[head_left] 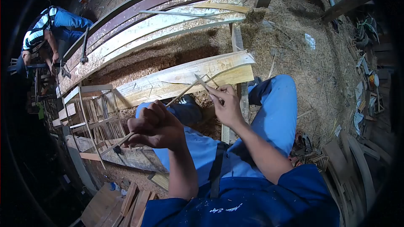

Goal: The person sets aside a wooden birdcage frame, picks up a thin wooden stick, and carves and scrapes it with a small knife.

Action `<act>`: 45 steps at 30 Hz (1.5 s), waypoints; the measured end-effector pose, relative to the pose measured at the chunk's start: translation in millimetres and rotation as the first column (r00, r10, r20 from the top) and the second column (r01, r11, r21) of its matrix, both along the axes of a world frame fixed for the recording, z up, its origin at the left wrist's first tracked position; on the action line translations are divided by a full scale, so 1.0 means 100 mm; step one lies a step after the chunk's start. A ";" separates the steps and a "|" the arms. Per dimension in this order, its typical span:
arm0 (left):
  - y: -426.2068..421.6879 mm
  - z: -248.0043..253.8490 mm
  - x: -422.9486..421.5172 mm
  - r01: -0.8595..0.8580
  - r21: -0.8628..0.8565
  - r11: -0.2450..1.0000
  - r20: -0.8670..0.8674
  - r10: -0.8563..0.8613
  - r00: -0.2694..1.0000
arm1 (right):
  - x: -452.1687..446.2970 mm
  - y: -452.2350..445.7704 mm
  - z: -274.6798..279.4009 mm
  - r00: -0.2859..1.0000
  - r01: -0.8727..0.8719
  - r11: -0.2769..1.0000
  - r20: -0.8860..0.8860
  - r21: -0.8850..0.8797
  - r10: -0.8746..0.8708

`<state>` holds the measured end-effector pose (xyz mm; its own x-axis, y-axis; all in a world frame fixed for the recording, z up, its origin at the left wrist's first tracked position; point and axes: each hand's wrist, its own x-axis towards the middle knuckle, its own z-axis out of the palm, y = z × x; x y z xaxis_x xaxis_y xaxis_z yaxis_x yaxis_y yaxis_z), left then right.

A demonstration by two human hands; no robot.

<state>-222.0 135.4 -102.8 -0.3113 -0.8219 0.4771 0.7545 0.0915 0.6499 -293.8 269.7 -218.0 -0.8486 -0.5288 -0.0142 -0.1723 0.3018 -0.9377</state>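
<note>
My left hand [156, 126] is closed in a fist round a thin wooden stick [184, 91], which runs up and right from the fist; a short end sticks out at its lower left. In my right hand [227, 105] the fingers are pinched on a small pointed blade [200, 80], whose tip lies close to the stick's upper end. Both hands are above my lap. Beyond them lies a pale wooden plank [176, 77] with several small sticks on it. Whether the blade touches the stick is hard to tell.
Left of my legs stands a slatted wooden frame [94, 113] on a beam. Long curved boards [160, 25] covered in shavings cross the top. Another person [54, 29] bends over at the far left. Wood pieces [118, 206] lie at the lower left.
</note>
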 end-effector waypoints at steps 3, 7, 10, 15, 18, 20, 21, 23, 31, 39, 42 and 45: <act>0.02 0.10 -0.01 -0.031 0.166 0.986 -0.013 0.034 0.999 | 0.08 0.00 0.38 0.993 -0.089 0.990 0.064 -0.107 0.096; -0.05 0.12 0.02 0.039 0.154 0.987 0.067 -0.049 0.997 | 0.12 0.05 0.52 0.979 -0.162 0.984 0.113 -0.076 0.170; -0.09 0.02 0.05 0.160 0.100 0.982 -0.009 -0.160 0.987 | 0.06 0.03 0.20 0.989 -0.076 0.996 0.126 -0.042 0.081; -0.11 -0.01 0.00 0.202 0.055 0.978 -0.020 -0.201 0.979 | 0.12 0.07 0.52 0.988 -0.135 0.976 0.047 -0.171 0.145; -0.17 -0.01 0.02 0.314 -0.018 0.949 -0.059 -0.314 0.948 | 0.03 0.05 0.01 0.992 -0.022 1.000 0.122 0.013 0.020; -0.18 -0.02 0.03 0.286 -0.124 0.950 0.029 -0.285 0.958 | -0.03 0.03 -0.11 0.999 -0.027 1.000 0.042 -0.010 0.027; -0.18 -0.03 0.02 0.280 -0.160 0.947 0.055 -0.275 0.960 | -0.03 0.03 0.08 0.996 -0.074 0.997 0.042 0.014 0.073; -0.12 -0.04 0.04 0.278 -0.092 0.956 0.056 -0.274 0.960 | 0.07 0.03 0.54 0.985 -0.169 0.977 0.003 -0.130 0.171; -0.27 -0.07 0.17 0.333 -0.108 0.937 0.137 -0.318 0.938 | 0.02 0.01 0.44 0.985 -0.165 0.986 0.044 -0.031 0.166; -0.42 -0.08 0.26 0.245 0.001 0.970 0.130 -0.243 0.961 | 0.20 -0.04 0.56 0.978 -0.210 0.978 0.014 -0.003 0.210; -0.31 -0.06 0.22 0.287 -0.029 0.957 0.109 -0.282 0.953 | 0.16 0.05 0.64 0.967 -0.256 0.966 0.004 0.031 0.256; -0.25 -0.14 0.21 0.312 -0.073 0.947 0.095 -0.305 0.948 | 0.14 0.05 0.49 0.982 -0.191 0.977 -0.022 -0.092 0.190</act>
<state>-200.8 110.3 -117.2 -0.5839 -0.6363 0.5041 0.6996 -0.0794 0.7101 -279.4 274.6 -168.6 -0.7318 -0.6794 0.0528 -0.2306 0.1740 -0.9574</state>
